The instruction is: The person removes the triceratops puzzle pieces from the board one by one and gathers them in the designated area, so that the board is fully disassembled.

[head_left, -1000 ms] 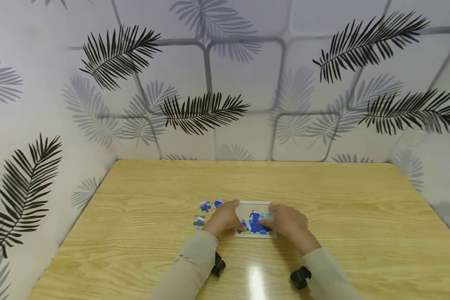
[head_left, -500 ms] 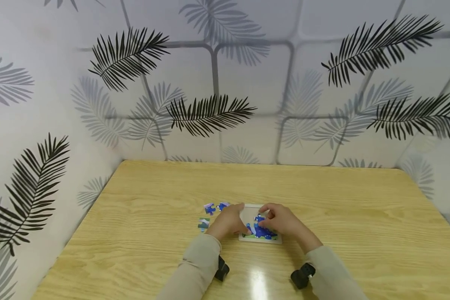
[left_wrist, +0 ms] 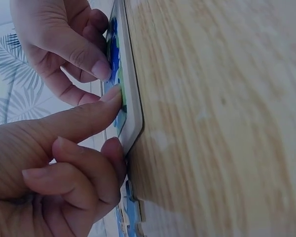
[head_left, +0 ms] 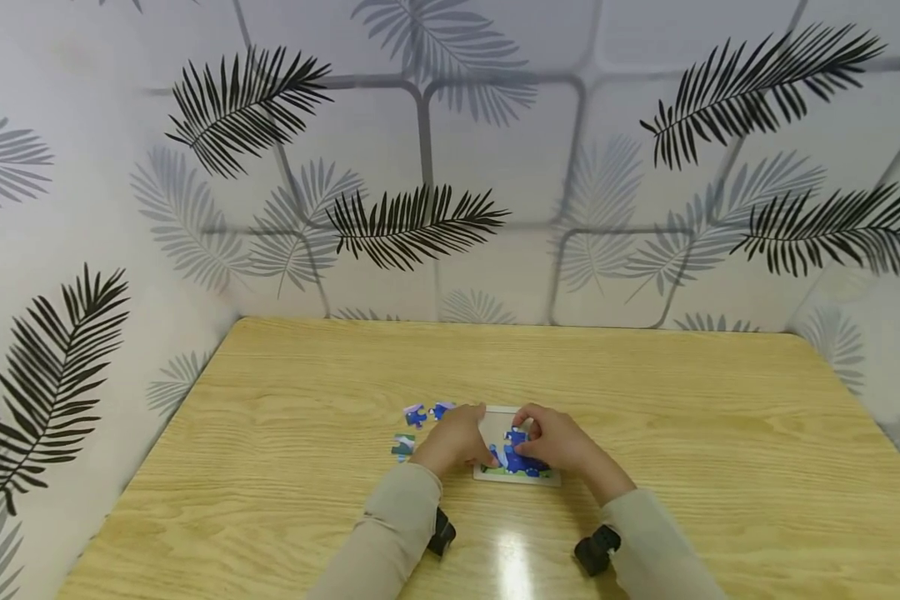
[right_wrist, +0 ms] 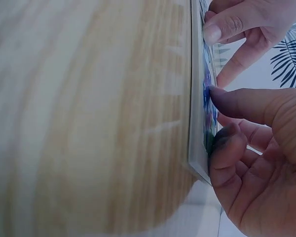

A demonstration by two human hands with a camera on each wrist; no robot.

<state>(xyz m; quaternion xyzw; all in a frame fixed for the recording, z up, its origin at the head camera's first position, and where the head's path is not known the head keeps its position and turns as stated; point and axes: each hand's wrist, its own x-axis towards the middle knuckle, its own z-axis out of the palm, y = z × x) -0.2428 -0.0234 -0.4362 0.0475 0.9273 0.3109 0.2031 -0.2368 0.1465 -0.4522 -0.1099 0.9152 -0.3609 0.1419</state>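
Note:
A small jigsaw tray (head_left: 513, 479) with a pale rim lies on the table in the head view, its lower part filled with blue and green pieces. My left hand (head_left: 456, 437) holds the tray's left side, its thumb (left_wrist: 106, 106) pressing the lower-left pieces in the left wrist view. Over the right half, my right hand (head_left: 558, 439) has thumb and forefinger bent around a blue puzzle piece (head_left: 516, 436) at the top of the filled part. In the right wrist view the right thumb (right_wrist: 241, 104) touches the blue pieces, and its other fingers curl by the rim.
Left of the tray lie loose puzzle pieces: a blue one (head_left: 416, 415), another blue one (head_left: 441, 410) partly behind the left hand, and a green-grey one (head_left: 402, 446). The wooden table (head_left: 682, 400) meets a leaf-patterned wall (head_left: 495, 275) at the back.
My right hand has left the tray's right edge and moved inward, its forefinger now bent to the upper blue piece. The left hand stays at the left side. The head view shifts slightly.

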